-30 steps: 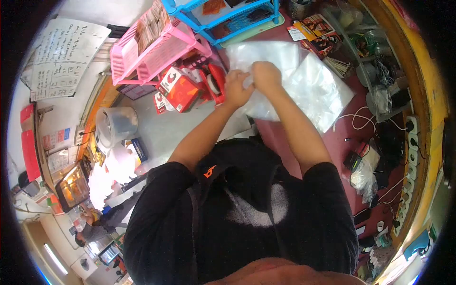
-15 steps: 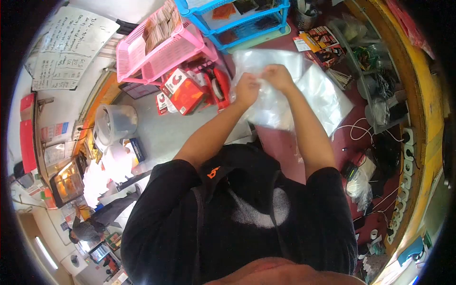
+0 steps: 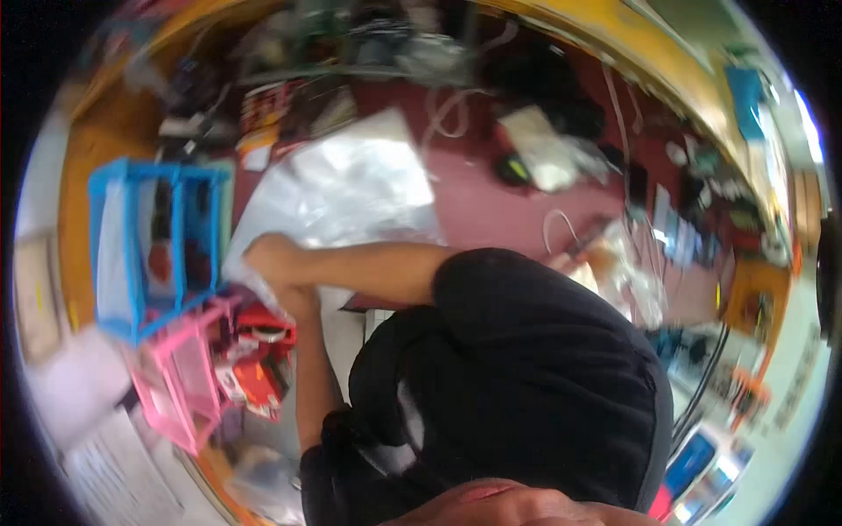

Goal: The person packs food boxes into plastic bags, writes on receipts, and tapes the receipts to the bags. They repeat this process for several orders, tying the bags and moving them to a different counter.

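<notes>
A pile of clear plastic bags [image 3: 351, 175] lies on the dark red tabletop, shiny and partly overlapping. My right hand [image 3: 270, 254] is at the pile's lower left edge, its fingers curled and blurred around the plastic of a bag. My left hand [image 3: 301, 294] comes up from below, close against my right wrist. Its fingers are hidden behind the right hand and forearm, so I cannot make out what they hold.
A blue tiered rack [image 3: 180, 237] and a pink basket rack [image 3: 180, 386] stand at the left, with red boxes [image 3: 254, 381] beside them. Past the bags lie packets [image 3: 263, 114] and a white cable [image 3: 447, 114]. A crumpled plastic-wrapped item [image 3: 544, 149] sits farther right.
My head has turned right, swinging the whole view and blurring it. My hands, apart over the bags before with fingers pinched at the plastic, now overlap at the bags' edge.
</notes>
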`<state>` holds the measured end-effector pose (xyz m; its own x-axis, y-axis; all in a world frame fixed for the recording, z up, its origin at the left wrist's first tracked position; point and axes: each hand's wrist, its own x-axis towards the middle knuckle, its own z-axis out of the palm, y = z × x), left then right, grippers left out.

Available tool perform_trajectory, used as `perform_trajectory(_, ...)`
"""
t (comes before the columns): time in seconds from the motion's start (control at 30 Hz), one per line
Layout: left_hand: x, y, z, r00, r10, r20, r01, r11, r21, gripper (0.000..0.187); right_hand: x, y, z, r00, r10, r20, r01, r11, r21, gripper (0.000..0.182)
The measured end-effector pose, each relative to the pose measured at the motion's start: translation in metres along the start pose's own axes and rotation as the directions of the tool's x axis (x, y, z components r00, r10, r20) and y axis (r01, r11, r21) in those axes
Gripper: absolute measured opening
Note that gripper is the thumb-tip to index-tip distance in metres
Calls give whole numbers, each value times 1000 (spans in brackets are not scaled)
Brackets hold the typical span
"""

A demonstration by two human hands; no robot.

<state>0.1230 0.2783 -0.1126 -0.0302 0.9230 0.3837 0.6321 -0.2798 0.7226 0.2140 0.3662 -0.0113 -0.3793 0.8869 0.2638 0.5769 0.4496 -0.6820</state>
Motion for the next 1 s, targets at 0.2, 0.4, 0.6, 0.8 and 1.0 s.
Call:
perform_trajectory(0.2,-5,-70,-2,901,28,433,-100,984,144,52,-9,-31,-38,989,119,89,-123,991,50,20)
perform_trajectory(0.4,24,-34,-24,925,92,370,-107,994,20,49,-18,-66,-73,949,144,281,-192,969,154,32)
perform_trajectory(0.6,42,23,-25,987,141,75,-140,990,-23,50,-21,-86,-114,945,152,288,-247,911,330,32)
perform_trajectory(0.8,48,63,-21,930,307,-203,-296,951,86,52,-19,-55,-103,991,135,19,-121,804,582,28)
perform_trajectory(1.0,42,67,-22,958,279,-67,-279,960,12,50,-31,-33,-107,982,165,97,-172,983,69,15)
